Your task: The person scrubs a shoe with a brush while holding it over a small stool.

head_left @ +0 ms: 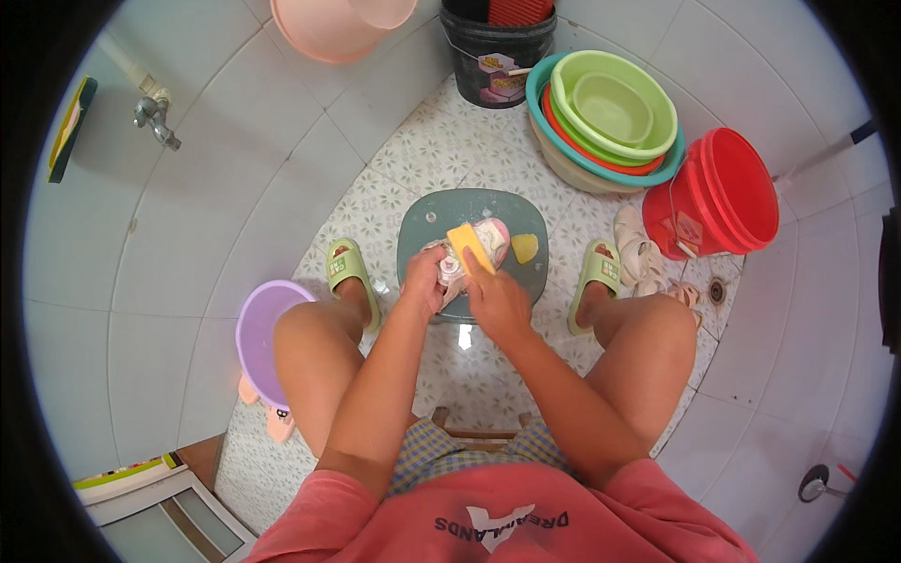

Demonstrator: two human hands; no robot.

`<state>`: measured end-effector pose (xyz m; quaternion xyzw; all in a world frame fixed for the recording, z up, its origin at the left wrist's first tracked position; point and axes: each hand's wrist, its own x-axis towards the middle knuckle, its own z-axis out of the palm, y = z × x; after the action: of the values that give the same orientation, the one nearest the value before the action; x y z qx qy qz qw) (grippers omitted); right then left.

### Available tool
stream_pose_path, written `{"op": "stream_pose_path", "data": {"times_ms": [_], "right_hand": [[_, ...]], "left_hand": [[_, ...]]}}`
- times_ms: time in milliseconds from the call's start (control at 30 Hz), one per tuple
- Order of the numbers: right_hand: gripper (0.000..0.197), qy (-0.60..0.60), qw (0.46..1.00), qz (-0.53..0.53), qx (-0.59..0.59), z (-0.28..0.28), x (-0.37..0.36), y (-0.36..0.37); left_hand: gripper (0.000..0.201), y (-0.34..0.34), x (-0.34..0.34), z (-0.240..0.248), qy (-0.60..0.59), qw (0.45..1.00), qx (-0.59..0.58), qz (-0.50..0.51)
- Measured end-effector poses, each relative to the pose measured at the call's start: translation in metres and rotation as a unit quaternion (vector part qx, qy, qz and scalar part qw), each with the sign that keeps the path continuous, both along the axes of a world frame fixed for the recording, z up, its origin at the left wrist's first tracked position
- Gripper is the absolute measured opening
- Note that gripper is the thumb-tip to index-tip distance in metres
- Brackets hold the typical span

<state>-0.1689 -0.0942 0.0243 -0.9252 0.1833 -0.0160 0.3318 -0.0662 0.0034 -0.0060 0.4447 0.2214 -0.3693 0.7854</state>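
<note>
A small white shoe with a pink toe [496,232] lies on a grey-green low stool [422,211] between my feet. My left hand [424,280] is closed round the shoe's near left end. In my right hand [499,300] is a yellow rectangular scrubber [468,249], pressed on top of the shoe; whether it has bristles underneath is hidden. Beside the shoe, on the stool's right part, rests a yellow piece of soap [525,248]. Some wet spots and whitish suds show on the stool top.
A purple basin [255,328] stands by my left leg. To the far right are stacked basins [615,103], red buckets [718,192] and pale sandals [638,253]. A black bucket [497,66] stands at the back; a tap [157,117] juts from the left wall.
</note>
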Motion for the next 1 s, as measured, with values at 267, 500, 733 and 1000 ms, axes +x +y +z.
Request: {"op": "stream_pose_path", "data": {"times_ms": [267, 500, 733, 1000], "right_hand": [[0.045, -0.007, 1.0, -0.002, 0.023, -0.004, -0.001, -0.001], [0.045, 0.053, 0.997, -0.048, -0.043, 0.002, 0.013, -0.016], [0.044, 0.1, 0.993, -0.021, -0.056, 0.006, 0.012, -0.015], [0.045, 0.027, 0.999, -0.003, -0.032, -0.006, 0.002, -0.009]], "left_hand": [[0.029, 0.001, 0.001, -0.011, -0.042, 0.998, 0.019, 0.032], [0.03, -0.01, -0.003, 0.013, -0.037, 0.998, 0.042, -0.001], [0.032, -0.001, -0.003, 0.004, -0.053, 0.997, 0.055, 0.015], [0.032, 0.005, 0.002, 0.005, -0.073, 0.994, 0.08, -0.027]]}}
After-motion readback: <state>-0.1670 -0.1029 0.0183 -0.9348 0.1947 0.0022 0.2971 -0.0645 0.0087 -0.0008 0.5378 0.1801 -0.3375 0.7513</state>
